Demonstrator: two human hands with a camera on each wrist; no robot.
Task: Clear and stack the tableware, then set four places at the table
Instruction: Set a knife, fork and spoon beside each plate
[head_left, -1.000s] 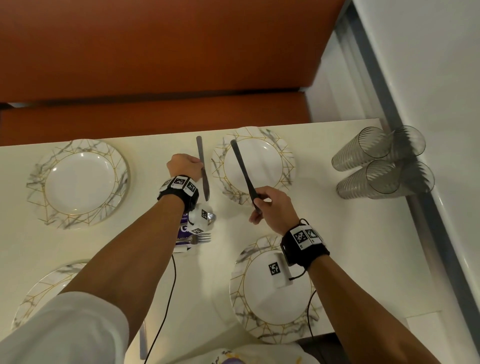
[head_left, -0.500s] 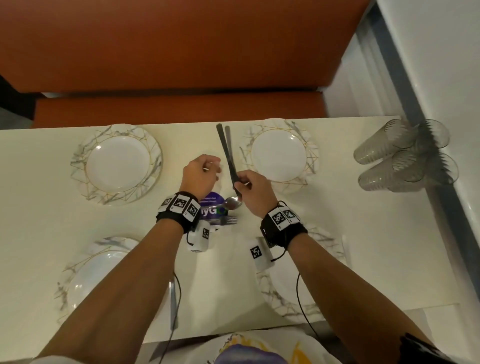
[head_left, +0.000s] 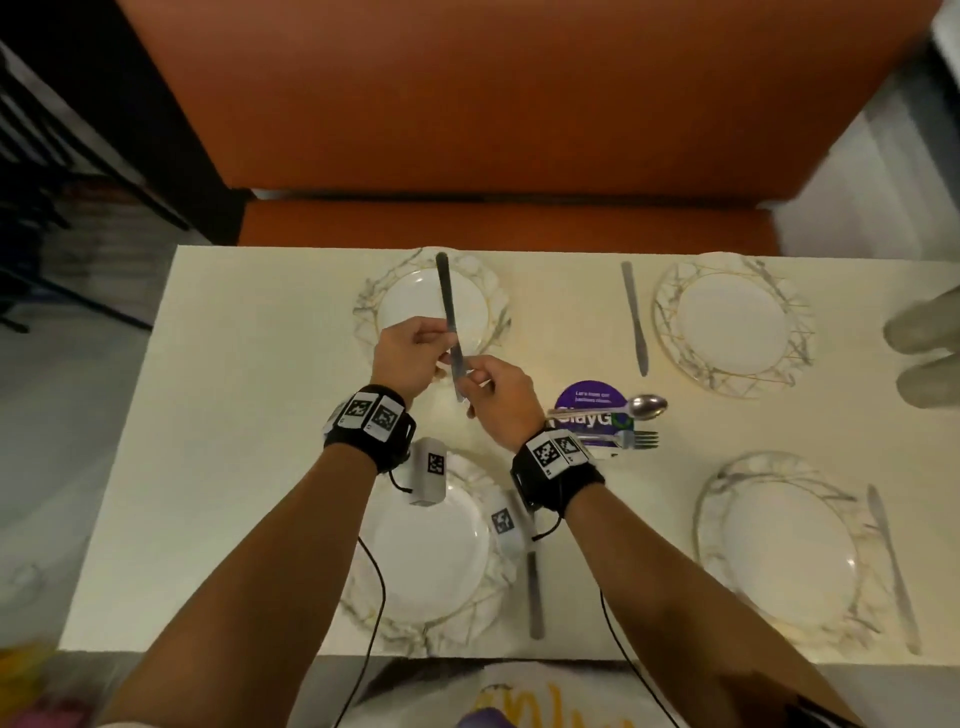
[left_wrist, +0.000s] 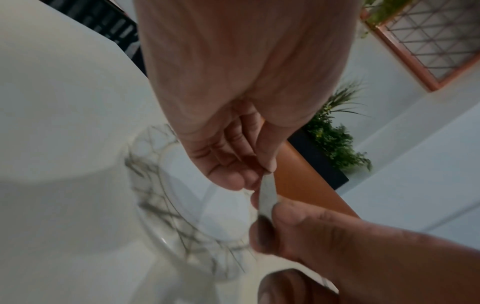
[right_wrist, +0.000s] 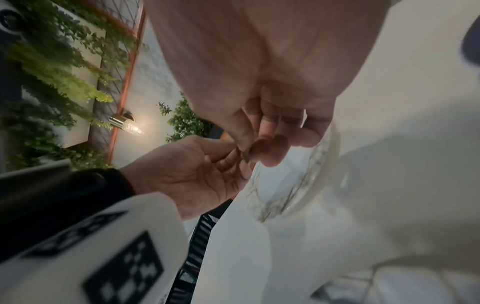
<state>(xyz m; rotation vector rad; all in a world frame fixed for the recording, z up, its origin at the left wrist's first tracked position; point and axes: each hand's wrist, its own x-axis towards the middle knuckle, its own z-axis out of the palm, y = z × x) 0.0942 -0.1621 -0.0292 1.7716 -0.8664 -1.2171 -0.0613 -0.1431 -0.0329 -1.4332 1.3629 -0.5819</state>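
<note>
A table knife is held over the far left plate, blade end toward me. My left hand pinches its middle and my right hand pinches the lower end. In the left wrist view my left thumb and fingers nip the knife above the plate. The right wrist view shows my right fingertips closed on the knife's tip, with the left hand touching it. Other knives lie at the far right plate, the near left plate and the near right plate.
Marble-patterned plates sit at the far right, near left and near right. A spoon and a fork lie on a purple coaster. Blurred clear cups lie at the right edge. An orange bench runs behind the table.
One knife now lies left of the far right plate. Both hands have carried the other knife left, over the far left plate; the left hand has joined the right on it.
</note>
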